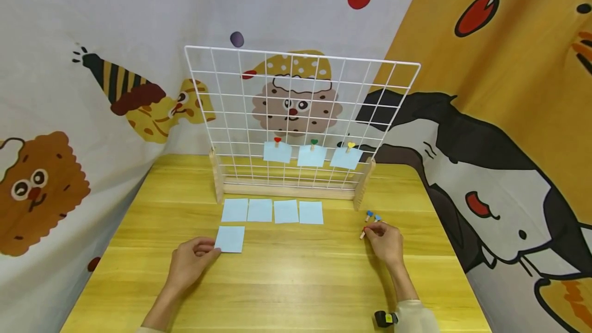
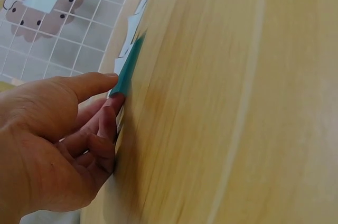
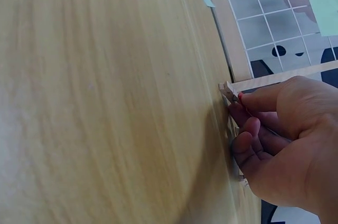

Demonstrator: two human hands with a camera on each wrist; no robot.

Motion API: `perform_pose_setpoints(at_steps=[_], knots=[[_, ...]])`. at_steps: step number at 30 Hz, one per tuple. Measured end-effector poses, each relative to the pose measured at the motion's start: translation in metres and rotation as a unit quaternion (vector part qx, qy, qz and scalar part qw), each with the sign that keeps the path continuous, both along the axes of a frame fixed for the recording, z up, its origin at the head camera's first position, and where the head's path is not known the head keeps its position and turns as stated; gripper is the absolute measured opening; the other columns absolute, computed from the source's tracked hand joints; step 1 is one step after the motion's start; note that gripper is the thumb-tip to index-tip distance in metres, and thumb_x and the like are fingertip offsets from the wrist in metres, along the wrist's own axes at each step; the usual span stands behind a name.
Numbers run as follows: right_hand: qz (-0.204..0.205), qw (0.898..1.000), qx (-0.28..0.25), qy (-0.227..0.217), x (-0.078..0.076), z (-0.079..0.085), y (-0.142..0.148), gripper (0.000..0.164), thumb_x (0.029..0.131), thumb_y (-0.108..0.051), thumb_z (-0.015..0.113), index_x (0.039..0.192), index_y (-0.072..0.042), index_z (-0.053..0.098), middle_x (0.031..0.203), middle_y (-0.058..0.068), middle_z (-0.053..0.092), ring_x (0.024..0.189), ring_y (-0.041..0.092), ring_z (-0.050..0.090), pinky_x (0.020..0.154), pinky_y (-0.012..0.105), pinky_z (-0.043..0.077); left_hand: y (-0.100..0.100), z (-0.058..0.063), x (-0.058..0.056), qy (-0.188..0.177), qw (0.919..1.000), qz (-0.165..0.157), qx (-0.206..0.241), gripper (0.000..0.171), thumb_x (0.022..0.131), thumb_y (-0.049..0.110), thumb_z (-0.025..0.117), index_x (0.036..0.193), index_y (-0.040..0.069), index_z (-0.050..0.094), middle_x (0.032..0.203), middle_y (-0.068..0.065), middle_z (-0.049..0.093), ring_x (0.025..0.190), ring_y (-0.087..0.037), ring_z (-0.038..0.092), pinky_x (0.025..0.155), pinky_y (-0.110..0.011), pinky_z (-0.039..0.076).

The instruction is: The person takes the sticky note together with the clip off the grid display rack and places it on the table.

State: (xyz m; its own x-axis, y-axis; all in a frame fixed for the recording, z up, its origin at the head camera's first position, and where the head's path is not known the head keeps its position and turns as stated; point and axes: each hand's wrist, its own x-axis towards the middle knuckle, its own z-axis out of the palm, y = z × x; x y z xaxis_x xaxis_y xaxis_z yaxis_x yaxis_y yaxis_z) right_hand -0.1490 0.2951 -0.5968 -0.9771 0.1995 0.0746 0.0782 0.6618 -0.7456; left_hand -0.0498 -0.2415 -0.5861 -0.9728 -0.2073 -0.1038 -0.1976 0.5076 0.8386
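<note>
My left hand (image 1: 191, 263) pinches the left edge of a light blue square of paper (image 1: 230, 239) between thumb and fingers; in the left wrist view the sheet (image 2: 131, 65) tilts up from the tabletop. Between the thumb and fingertips of my right hand (image 1: 386, 243) is a small wooden clothespin (image 1: 363, 234) with a red top. Two blue-topped clothespins (image 1: 369, 215) lie just beyond that hand. Several more blue paper squares (image 1: 286, 211) lie in a row before the grid. Three squares (image 1: 312, 155) hang on the white wire grid (image 1: 296, 112) from clothespins with red, green and yellow heart tops.
The grid stands upright in a wooden base (image 1: 289, 190) at the back of the wooden table (image 1: 287, 287). A small black object (image 1: 383, 318) with a yellow label sits by the right sleeve (image 1: 416, 317). Behind hangs a cartoon-printed curtain (image 1: 152, 9).
</note>
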Motion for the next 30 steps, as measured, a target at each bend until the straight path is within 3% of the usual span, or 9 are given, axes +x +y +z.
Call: perform_pose_setpoints(at_steps=[16, 30], knots=[[0.005, 0.999, 0.037, 0.006, -0.0044, 0.0029, 0.0007, 0.006, 0.102, -0.014, 0.085, 0.103, -0.009, 0.088, 0.100, 0.013, 0.087, 0.091, 0.027, 0.080, 0.073, 0.025, 0.055, -0.0001, -0.0021, -0.0020, 0.013, 0.9998, -0.007, -0.017, 0.032, 0.094, 0.018, 0.094, 0.120, 0.003, 0.083, 0.098, -0.007, 0.087, 0.081, -0.003, 0.076, 0.075, -0.018, 0.061], [0.010, 0.999, 0.036, 0.017, -0.0037, -0.0012, 0.0014, 0.005, 0.100, -0.012, 0.086, 0.103, -0.009, 0.088, 0.096, 0.012, 0.087, 0.085, 0.021, 0.079, 0.071, 0.021, 0.054, 0.0009, -0.0041, -0.0031, 0.013, 0.9988, -0.014, -0.044, 0.030, 0.096, 0.019, 0.093, 0.119, 0.003, 0.084, 0.091, -0.002, 0.084, 0.078, -0.003, 0.073, 0.074, -0.018, 0.060]])
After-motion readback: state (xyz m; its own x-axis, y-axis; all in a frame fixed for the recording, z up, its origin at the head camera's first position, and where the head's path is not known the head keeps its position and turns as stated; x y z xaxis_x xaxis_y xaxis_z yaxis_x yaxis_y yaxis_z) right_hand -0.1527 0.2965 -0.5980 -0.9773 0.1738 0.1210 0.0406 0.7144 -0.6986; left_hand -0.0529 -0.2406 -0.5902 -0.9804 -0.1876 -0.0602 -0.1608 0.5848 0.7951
